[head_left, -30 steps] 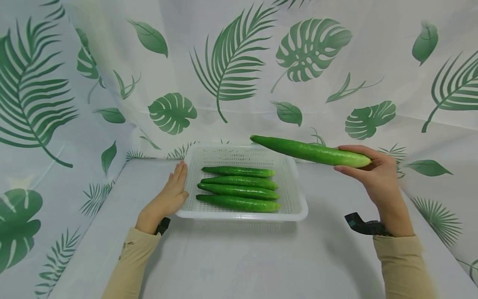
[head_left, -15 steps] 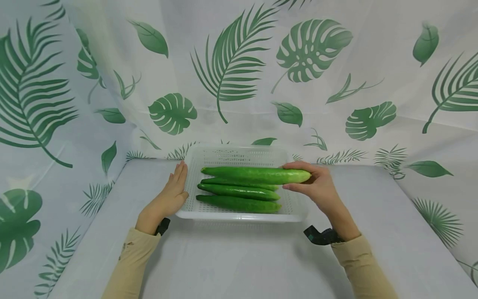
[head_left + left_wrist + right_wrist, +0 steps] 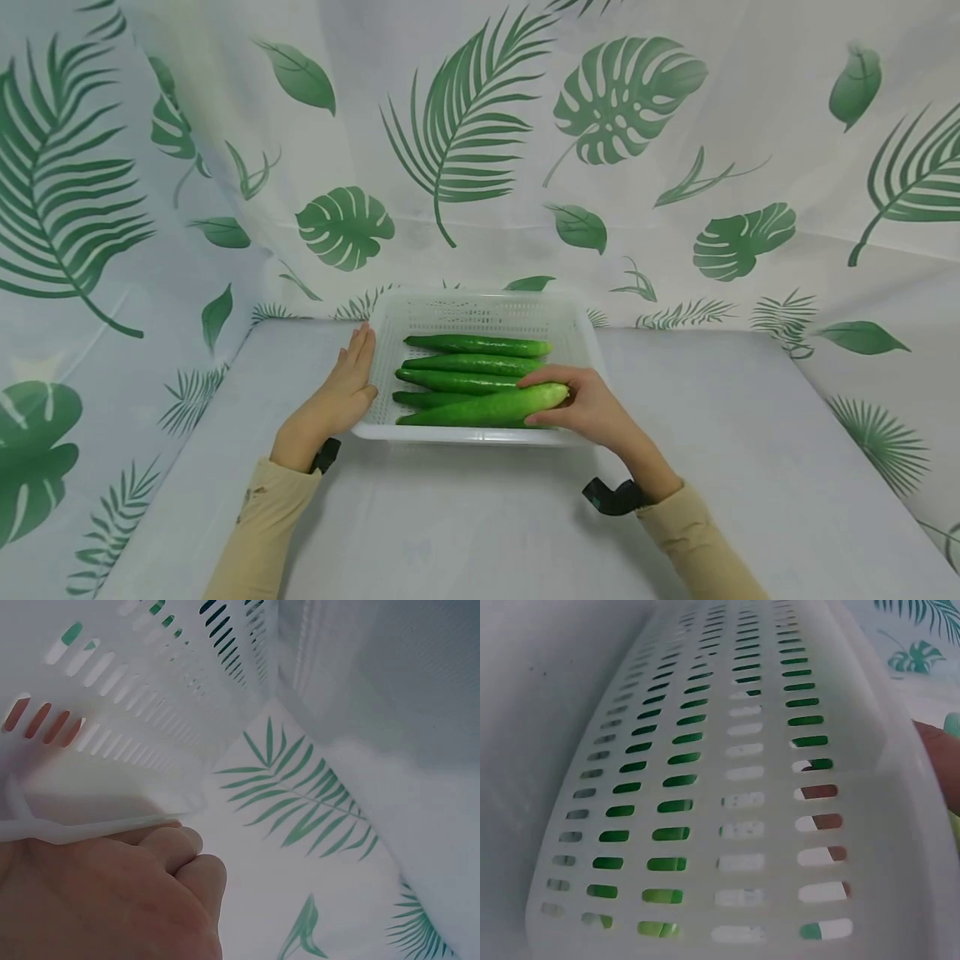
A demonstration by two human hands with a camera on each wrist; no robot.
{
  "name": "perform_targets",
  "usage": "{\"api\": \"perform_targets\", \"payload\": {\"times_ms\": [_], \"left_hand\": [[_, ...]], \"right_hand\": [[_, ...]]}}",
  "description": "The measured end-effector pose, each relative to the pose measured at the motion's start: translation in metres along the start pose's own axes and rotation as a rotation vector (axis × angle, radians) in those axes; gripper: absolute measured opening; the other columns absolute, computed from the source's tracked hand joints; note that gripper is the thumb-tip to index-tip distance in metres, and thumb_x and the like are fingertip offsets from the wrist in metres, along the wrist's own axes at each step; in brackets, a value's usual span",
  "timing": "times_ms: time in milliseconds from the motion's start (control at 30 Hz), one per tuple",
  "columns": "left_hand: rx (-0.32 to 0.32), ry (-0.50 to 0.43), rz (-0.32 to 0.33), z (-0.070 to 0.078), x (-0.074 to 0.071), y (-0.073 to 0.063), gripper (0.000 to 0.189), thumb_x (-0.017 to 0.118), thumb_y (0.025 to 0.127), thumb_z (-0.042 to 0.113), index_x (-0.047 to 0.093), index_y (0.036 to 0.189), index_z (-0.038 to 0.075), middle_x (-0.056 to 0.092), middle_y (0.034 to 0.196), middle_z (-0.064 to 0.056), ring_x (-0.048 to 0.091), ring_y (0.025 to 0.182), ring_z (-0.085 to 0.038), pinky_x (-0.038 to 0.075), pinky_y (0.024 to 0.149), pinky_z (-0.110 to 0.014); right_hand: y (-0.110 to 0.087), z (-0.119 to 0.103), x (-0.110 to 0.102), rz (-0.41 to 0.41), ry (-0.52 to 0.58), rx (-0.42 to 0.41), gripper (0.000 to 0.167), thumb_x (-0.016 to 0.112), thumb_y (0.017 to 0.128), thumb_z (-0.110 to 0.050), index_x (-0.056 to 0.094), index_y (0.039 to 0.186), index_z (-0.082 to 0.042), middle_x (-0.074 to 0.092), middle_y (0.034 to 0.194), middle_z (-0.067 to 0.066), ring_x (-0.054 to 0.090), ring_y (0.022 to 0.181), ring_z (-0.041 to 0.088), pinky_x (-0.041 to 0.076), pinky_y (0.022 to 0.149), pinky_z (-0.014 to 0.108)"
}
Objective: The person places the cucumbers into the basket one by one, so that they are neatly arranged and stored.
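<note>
In the head view, a white slotted plastic basket [image 3: 585, 342] holds several green cucumbers [image 3: 476, 345] lying side by side. My right hand [image 3: 592, 408] pinches another cucumber [image 3: 487, 408] by its pale right end, inside the basket near the front rim. That cucumber lies partly across the frontmost one and hides much of it. Against the basket's left side, my left hand [image 3: 337, 396] rests with its fingers straight. The left wrist view shows that hand [image 3: 127, 892] at the rim. In the right wrist view, the basket wall [image 3: 772, 802] mostly covers the right hand and the cucumbers.
The basket stands on a white-covered table [image 3: 480, 517]. Behind it hangs a white curtain [image 3: 480, 242] printed with green leaves, which also closes off the left and right sides. A black strap-like device [image 3: 615, 496] sits at the right wrist.
My right hand has carried the held cucumber from the right, over the basket, then down and toward the front rim. The left hand has stayed against the basket's left side.
</note>
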State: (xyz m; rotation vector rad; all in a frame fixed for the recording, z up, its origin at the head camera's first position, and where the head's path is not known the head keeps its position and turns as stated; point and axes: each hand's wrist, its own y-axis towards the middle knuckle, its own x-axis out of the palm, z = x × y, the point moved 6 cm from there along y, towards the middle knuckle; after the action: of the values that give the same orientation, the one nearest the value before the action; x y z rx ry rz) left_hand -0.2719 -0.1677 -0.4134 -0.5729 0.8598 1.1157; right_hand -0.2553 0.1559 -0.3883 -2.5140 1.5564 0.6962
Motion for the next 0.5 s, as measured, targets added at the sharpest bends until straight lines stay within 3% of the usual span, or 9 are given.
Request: {"api": "perform_targets", "payload": {"times_ms": [167, 367, 500], "left_hand": [[0.001, -0.009, -0.007, -0.0010, -0.0001, -0.0006, 0.079, 0.039, 0.092, 0.003, -0.009, 0.154, -0.006, -0.018, 0.163, -0.019, -0.018, 0.149, -0.032, -0.005, 0.119, -0.055], [0.004, -0.014, -0.005, -0.0032, -0.0001, -0.0003, 0.079, 0.038, 0.092, 0.003, -0.010, 0.154, -0.005, -0.019, 0.163, -0.017, -0.019, 0.149, -0.031, -0.005, 0.119, -0.054], [0.005, -0.021, -0.009, -0.0026, 0.0012, 0.0007, 0.079, 0.039, 0.093, 0.003, -0.010, 0.154, -0.006, -0.020, 0.162, -0.016, -0.018, 0.149, -0.032, -0.005, 0.119, -0.054]], "right_hand": [[-0.0001, 0.0021, 0.0015, -0.011, -0.073, 0.017, 0.043, 0.087, 0.075, -0.013, 0.073, 0.115, -0.012, 0.067, 0.115, 0.011, 0.062, 0.086, 0.022, 0.054, 0.068, 0.029], [0.0020, 0.0029, 0.0024, -0.019, -0.163, 0.026, 0.043, 0.087, 0.075, -0.016, 0.073, 0.115, -0.012, 0.068, 0.117, 0.007, 0.060, 0.096, 0.020, 0.052, 0.080, 0.032], [0.0012, 0.0042, 0.0007, 0.007, -0.197, 0.050, 0.044, 0.088, 0.073, -0.016, 0.073, 0.114, -0.012, 0.068, 0.116, 0.008, 0.061, 0.095, 0.020, 0.052, 0.079, 0.035]]}}
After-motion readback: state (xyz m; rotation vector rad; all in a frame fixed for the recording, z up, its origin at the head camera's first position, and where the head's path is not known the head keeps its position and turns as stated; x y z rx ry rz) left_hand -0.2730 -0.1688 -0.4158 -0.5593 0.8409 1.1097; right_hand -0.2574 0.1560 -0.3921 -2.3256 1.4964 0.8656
